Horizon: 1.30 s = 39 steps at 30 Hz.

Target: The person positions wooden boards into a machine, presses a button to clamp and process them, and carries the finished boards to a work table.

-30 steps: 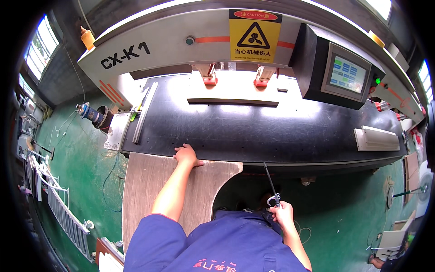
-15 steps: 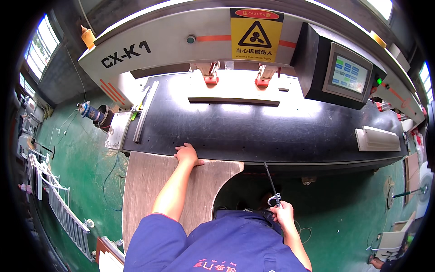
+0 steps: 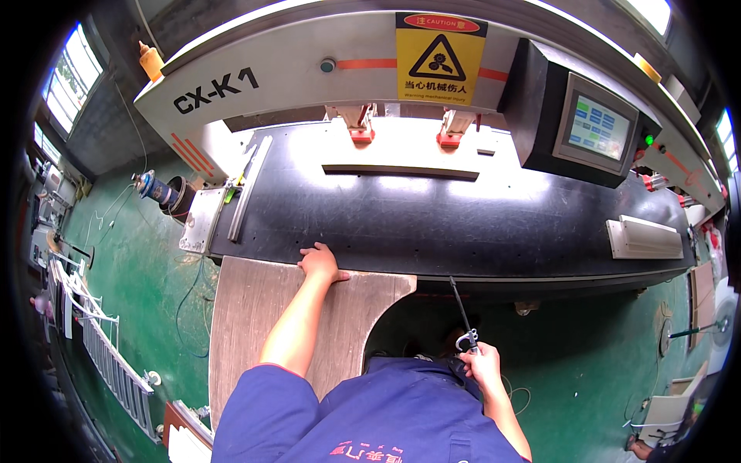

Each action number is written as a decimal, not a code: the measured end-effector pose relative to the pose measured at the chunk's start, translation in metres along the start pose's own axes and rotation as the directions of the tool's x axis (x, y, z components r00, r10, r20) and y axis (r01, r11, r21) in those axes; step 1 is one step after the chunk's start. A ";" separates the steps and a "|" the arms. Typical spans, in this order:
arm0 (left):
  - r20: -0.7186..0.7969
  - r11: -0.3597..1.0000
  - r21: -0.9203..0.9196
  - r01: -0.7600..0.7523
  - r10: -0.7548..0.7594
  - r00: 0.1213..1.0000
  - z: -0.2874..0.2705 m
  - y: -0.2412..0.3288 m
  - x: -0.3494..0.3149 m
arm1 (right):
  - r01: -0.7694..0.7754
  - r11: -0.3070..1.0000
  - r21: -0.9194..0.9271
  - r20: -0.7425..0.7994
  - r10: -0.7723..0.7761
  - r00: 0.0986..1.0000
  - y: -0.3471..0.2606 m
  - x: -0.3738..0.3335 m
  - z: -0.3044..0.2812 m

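Observation:
My left hand (image 3: pixel 320 264) lies with fingers apart across the far edge of a grey-brown wood-grain board (image 3: pixel 247 309). Its fingertips reach onto the black machine table (image 3: pixel 347 224). The board's right side curves inward, and its near end is hidden under my blue clothing. Down by my waist on the right, my right hand (image 3: pixel 484 366) is closed round an air blow gun (image 3: pixel 468 338). The gun's long thin dark nozzle points away from me, its tip close to the table's front edge.
A white machine beam (image 3: pixel 293 73) spans the table, carrying a control screen (image 3: pixel 596 127) at right. Red-footed clamps (image 3: pixel 361 135) hang above a long strip (image 3: pixel 400 172). Pale profiles (image 3: pixel 644 238) lie at the table's right end. A metal rack (image 3: pixel 116 370) stands on the green floor at left.

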<state>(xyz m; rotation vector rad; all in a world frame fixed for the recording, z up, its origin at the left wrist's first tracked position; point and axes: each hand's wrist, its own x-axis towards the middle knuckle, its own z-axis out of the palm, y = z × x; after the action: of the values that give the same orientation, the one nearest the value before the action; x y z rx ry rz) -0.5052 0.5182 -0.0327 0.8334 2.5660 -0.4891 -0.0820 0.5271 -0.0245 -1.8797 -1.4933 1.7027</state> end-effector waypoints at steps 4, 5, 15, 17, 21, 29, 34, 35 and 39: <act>-0.036 1.000 0.004 -0.002 0.002 0.999 0.003 -0.001 0.001 | -0.032 0.999 -0.005 0.027 0.032 0.999 -0.003 0.001 0.000; -0.048 1.000 0.002 -0.002 0.003 0.999 0.004 -0.002 0.001 | -0.032 0.999 -0.005 0.029 0.033 0.999 -0.004 0.001 0.000; -0.088 0.995 -0.092 -0.042 0.034 0.996 0.020 -0.011 -0.016 | -0.030 0.995 0.090 0.102 0.020 0.995 0.005 0.017 -0.003; -0.124 0.988 -0.141 -0.056 0.039 0.991 0.018 -0.009 -0.025 | -0.057 0.992 0.108 0.112 0.045 0.993 0.007 0.022 -0.009; -0.040 0.993 -0.111 -0.043 0.039 0.998 -0.003 0.001 -0.024 | -0.083 0.973 0.217 0.128 0.056 0.990 0.015 0.039 -0.026; -0.468 0.855 -0.177 -0.487 0.363 0.806 -0.053 0.099 0.056 | -0.042 0.977 0.209 0.092 0.023 0.995 -0.006 0.076 -0.090; -0.593 0.810 -0.170 -0.561 0.370 0.715 -0.094 0.181 0.114 | -0.075 0.982 0.171 0.076 0.063 0.995 -0.042 0.086 -0.130; -0.618 0.872 -0.066 -0.486 0.347 0.706 -0.105 0.200 0.138 | -0.069 0.988 0.135 0.062 0.061 0.996 -0.047 0.088 -0.139; -0.396 0.883 -0.225 -0.413 0.304 0.866 -0.147 0.248 0.176 | -0.141 0.986 0.088 0.077 0.134 0.988 -0.064 0.104 -0.167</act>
<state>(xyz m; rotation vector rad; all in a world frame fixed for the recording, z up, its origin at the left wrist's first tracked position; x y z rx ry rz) -0.5222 0.8553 -0.0392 1.3474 2.5963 0.1877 0.0058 0.7116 0.0081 -1.9334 -1.3100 1.8833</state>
